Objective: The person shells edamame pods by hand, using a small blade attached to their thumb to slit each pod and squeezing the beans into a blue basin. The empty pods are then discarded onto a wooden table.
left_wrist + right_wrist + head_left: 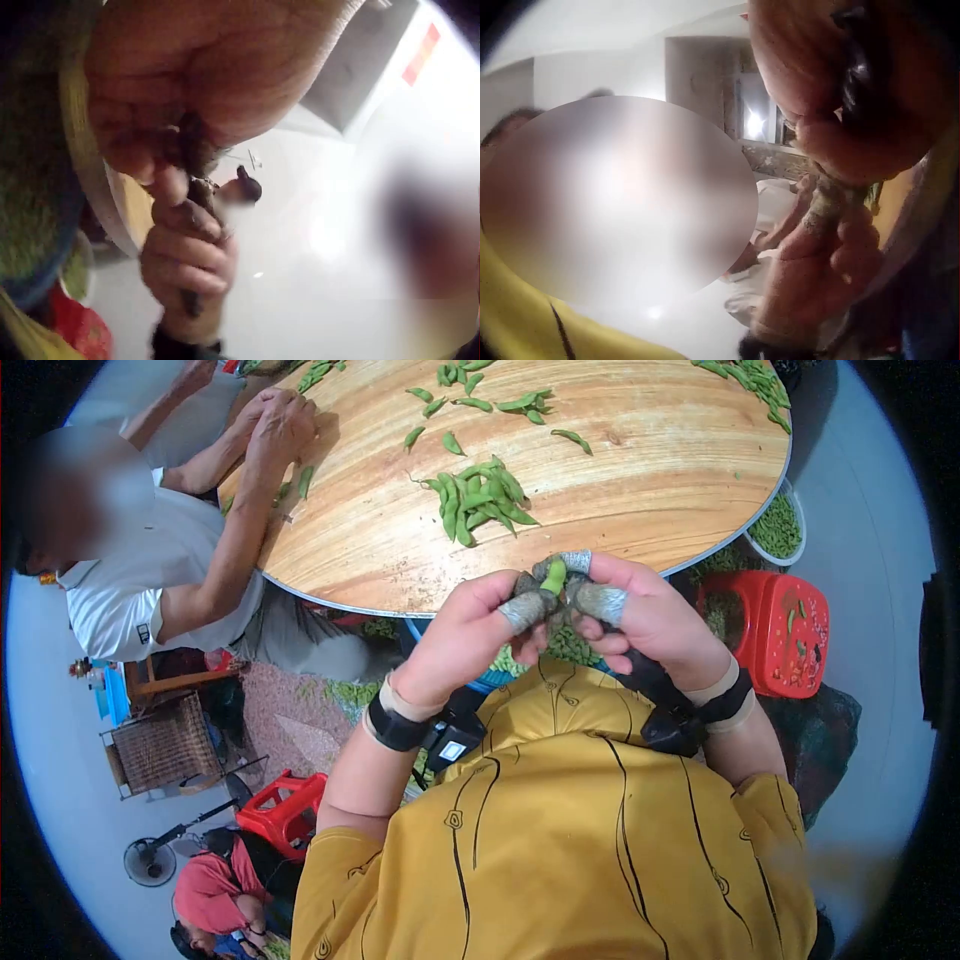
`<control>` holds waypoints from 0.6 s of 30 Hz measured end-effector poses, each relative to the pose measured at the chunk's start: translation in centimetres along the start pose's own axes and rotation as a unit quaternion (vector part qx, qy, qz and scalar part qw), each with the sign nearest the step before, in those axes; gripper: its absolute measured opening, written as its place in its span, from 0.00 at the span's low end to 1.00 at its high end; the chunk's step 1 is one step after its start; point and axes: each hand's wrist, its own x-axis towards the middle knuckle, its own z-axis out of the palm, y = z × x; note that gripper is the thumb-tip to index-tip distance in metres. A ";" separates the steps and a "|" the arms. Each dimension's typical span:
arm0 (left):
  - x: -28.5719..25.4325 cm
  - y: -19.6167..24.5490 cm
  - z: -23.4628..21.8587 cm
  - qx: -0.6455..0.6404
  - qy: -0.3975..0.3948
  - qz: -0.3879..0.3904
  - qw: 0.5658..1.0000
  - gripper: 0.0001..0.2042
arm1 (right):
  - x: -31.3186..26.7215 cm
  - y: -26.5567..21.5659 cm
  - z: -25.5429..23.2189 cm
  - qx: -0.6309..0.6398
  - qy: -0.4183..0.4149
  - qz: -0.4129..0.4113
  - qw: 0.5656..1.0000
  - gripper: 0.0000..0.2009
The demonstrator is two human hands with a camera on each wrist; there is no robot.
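Observation:
In the head view, a green edamame pod point(553, 577) is pinched between the fingertips of both hands, just off the near table edge. My left hand point(462, 625) grips it from one side, with grey tape around a digit. From the other side my right hand point(662, 612) holds it with taped, darkly stained fingertips. Shelled green beans point(572, 646) show below the hands. A pile of edamame pods point(480, 500) lies on the wooden table point(640, 505) beyond them. Both wrist views show the hands meeting, fingers curled; the pod is mostly hidden there.
Several loose pods point(450, 442) lie farther across the table. At right are a bowl point(803, 530) of beans and a red stool point(765, 678) with scraps on it. A seated person point(165, 540) works at the left. Behind are another red stool point(285, 810) and a fan point(150, 862).

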 end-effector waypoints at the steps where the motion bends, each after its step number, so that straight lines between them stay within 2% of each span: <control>1: 0.1 -0.4 0.1 0.174 0.054 0.047 0.982 0.08 | 0.4 0.3 0.2 -0.064 0.044 0.001 0.997 0.15; 2: 0.2 -0.7 0.2 0.342 0.107 0.092 0.929 0.08 | 0.7 0.8 0.2 -0.127 0.087 0.001 0.988 0.16; 3: 0.1 -0.8 0.4 0.483 0.143 0.151 0.851 0.07 | 1.0 1.2 -0.1 -0.139 0.084 -0.008 0.987 0.17; 4: 0.0 -0.8 0.6 0.484 0.145 0.150 0.850 0.07 | 1.1 1.2 0.2 -0.138 0.082 -0.009 0.987 0.17; 6: -0.1 -0.9 1.2 0.625 0.201 0.237 0.716 0.09 | 1.2 1.2 0.9 -0.193 0.113 -0.018 0.975 0.19; 7: 0.0 -0.7 1.5 0.662 0.227 0.227 0.677 0.10 | 1.3 1.2 1.0 -0.192 0.112 -0.019 0.975 0.19; 8: 0.0 -0.8 1.5 0.663 0.227 0.226 0.677 0.10 | 1.3 1.2 1.1 -0.202 0.115 -0.025 0.972 0.20; 10: 0.2 -1.0 1.3 0.709 0.221 0.295 0.601 0.07 | 1.2 1.1 1.1 -0.212 0.117 -0.029 0.970 0.20; 11: 0.1 -0.9 1.4 0.709 0.221 0.295 0.601 0.07 | 1.1 1.1 1.0 -0.200 0.116 -0.023 0.973 0.20; 12: 0.0 -0.5 1.7 0.573 0.207 0.206 0.766 0.05 | 0.9 1.1 0.8 -0.186 0.116 -0.017 0.976 0.21; 13: -0.2 -0.3 1.8 0.407 0.182 0.105 0.889 0.04 | 0.8 1.1 0.6 -0.184 0.118 -0.017 0.976 0.21; 14: -0.2 -0.1 1.5 0.406 0.181 0.103 0.890 0.04 | 0.6 1.1 0.4 -0.170 0.097 -0.021 0.980 0.20; 15: -0.3 0.1 1.1 0.243 0.151 0.058 0.956 0.04 | 0.5 1.1 0.3 -0.157 0.077 -0.025 0.984 0.20; 16: -0.3 0.2 0.8 0.072 0.116 0.011 0.991 0.05 | 0.5 1.1 0.3 -0.156 0.077 -0.025 0.984 0.20; 18: -0.4 -0.1 0.8 0.083 0.113 0.006 0.990 0.06 | 0.3 1.2 0.3 -0.185 0.091 -0.017 0.978 0.19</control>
